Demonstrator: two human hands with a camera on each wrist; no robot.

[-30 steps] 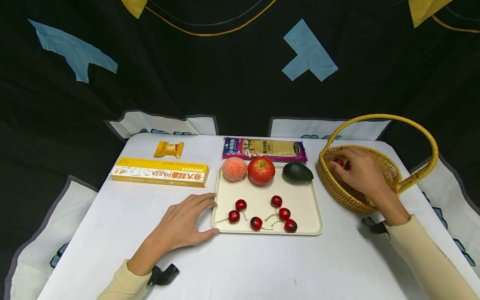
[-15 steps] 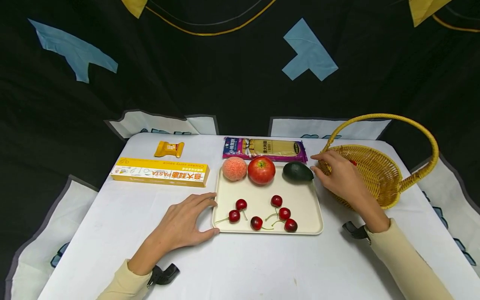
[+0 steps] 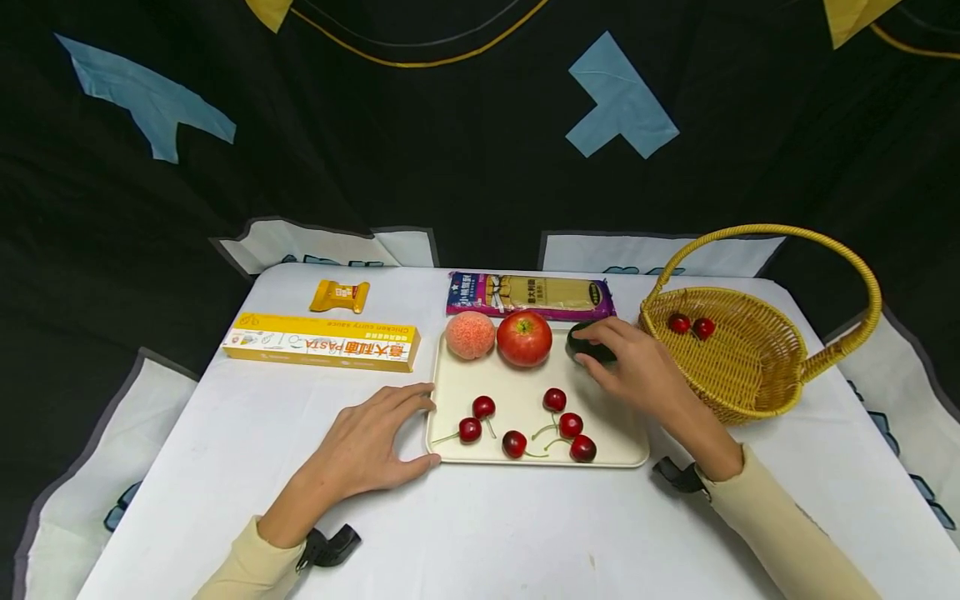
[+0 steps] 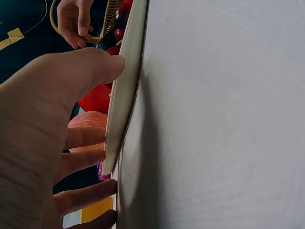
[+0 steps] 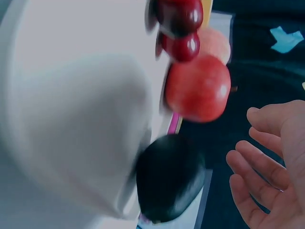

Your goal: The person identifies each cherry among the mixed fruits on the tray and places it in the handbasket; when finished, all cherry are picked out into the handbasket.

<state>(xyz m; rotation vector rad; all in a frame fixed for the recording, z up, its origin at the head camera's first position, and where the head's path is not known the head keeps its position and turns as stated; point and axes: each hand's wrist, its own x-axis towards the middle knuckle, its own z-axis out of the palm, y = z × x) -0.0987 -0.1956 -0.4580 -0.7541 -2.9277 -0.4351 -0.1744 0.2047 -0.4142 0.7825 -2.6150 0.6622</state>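
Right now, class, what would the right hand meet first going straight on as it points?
Most likely the avocado, though the gap between it and the right hand is hard to judge.

The right hand (image 3: 636,363) partly covers the avocado (image 3: 597,350) on the tray (image 3: 517,390).

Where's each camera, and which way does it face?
Head: worn on the head, looking forward and down at the tray and wicker basket; left grip, right grip and sleeves show.
Left wrist: worn there, looking along the tray's edge; left thumb and fingers show, the right grip beyond.
Right wrist: worn there, looking at the avocado and apple; right fingers show.
Both wrist views share the apple and tray.
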